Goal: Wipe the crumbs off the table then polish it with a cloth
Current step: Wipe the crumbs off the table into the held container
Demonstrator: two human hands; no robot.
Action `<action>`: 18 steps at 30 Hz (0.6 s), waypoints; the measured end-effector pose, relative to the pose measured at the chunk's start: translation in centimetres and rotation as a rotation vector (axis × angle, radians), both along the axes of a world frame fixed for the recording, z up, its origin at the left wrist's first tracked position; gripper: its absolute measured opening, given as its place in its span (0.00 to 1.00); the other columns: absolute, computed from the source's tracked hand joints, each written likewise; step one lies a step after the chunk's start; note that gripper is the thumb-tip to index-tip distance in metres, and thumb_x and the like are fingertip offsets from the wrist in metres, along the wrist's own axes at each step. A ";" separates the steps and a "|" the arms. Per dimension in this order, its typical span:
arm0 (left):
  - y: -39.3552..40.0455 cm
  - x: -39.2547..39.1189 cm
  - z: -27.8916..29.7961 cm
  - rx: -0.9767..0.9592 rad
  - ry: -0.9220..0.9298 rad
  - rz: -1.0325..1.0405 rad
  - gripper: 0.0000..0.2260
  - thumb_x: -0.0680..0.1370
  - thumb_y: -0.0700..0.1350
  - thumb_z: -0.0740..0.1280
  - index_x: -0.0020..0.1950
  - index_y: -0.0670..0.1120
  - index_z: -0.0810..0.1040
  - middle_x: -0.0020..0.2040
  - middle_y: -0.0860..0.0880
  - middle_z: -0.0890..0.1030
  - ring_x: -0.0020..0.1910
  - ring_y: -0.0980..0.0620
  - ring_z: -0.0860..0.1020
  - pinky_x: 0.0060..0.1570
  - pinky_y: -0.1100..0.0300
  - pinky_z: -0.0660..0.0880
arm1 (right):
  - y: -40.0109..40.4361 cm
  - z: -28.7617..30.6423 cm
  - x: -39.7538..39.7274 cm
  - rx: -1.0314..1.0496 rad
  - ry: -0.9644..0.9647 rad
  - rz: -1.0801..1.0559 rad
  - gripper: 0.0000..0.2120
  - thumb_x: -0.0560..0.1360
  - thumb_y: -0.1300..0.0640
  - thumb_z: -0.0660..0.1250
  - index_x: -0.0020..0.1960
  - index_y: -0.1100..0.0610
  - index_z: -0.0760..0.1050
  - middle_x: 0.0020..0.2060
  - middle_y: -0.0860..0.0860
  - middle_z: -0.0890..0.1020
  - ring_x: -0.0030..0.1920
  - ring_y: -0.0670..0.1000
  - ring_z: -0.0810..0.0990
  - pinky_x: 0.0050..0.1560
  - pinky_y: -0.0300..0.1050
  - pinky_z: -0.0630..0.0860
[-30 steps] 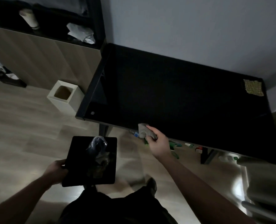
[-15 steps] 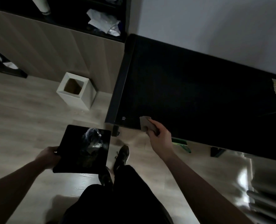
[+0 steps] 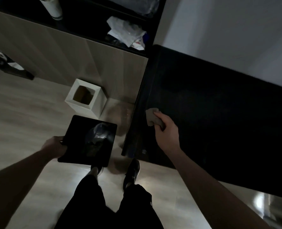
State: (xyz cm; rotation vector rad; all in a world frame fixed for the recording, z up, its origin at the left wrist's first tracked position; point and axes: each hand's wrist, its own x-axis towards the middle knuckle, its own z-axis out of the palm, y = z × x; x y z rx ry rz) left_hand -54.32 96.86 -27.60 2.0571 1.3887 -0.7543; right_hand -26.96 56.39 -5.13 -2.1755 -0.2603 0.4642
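Black table (image 3: 219, 113) edge: right hand (image 3: 167, 132) pinches cloth (image 3: 153, 117); left hand (image 3: 55, 147) grips tray (image 3: 74, 142).

No text can be read; a small round mark on the black table (image 3: 219, 113) corner is too blurred.

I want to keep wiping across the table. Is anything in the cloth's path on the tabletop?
Nothing visible: the right hand holds the cloth at the table edge, and the dark top shows bare.
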 end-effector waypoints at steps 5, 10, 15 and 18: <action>-2.9 10.4 7.1 -0.036 0.010 -0.038 0.20 0.74 0.39 0.67 0.64 0.50 0.83 0.55 0.37 0.85 0.56 0.36 0.83 0.52 0.52 0.78 | 3.5 -2.2 3.1 -0.095 -0.114 -0.077 0.21 0.81 0.63 0.66 0.71 0.47 0.77 0.70 0.42 0.76 0.71 0.42 0.71 0.74 0.45 0.71; -1.9 15.7 -1.2 -0.104 -0.003 -0.010 0.21 0.75 0.41 0.67 0.68 0.50 0.82 0.58 0.36 0.85 0.58 0.35 0.83 0.56 0.50 0.80 | 5.0 -6.5 5.4 -0.164 -0.244 -0.116 0.24 0.81 0.65 0.66 0.74 0.47 0.76 0.76 0.41 0.70 0.76 0.43 0.66 0.77 0.48 0.67; -2.5 20.2 -9.9 -0.146 -0.009 -0.023 0.21 0.76 0.41 0.67 0.68 0.50 0.81 0.58 0.36 0.85 0.57 0.35 0.83 0.52 0.51 0.79 | 5.7 -11.1 5.1 -0.281 -0.375 -0.095 0.26 0.79 0.61 0.64 0.76 0.50 0.72 0.79 0.44 0.68 0.81 0.46 0.61 0.80 0.57 0.60; -2.6 22.3 -15.5 -0.172 0.003 -0.023 0.21 0.76 0.41 0.67 0.68 0.50 0.81 0.58 0.37 0.85 0.57 0.36 0.83 0.54 0.49 0.81 | 6.1 -12.0 4.9 -0.348 -0.383 -0.120 0.29 0.77 0.57 0.62 0.78 0.48 0.70 0.80 0.44 0.66 0.82 0.49 0.59 0.81 0.57 0.57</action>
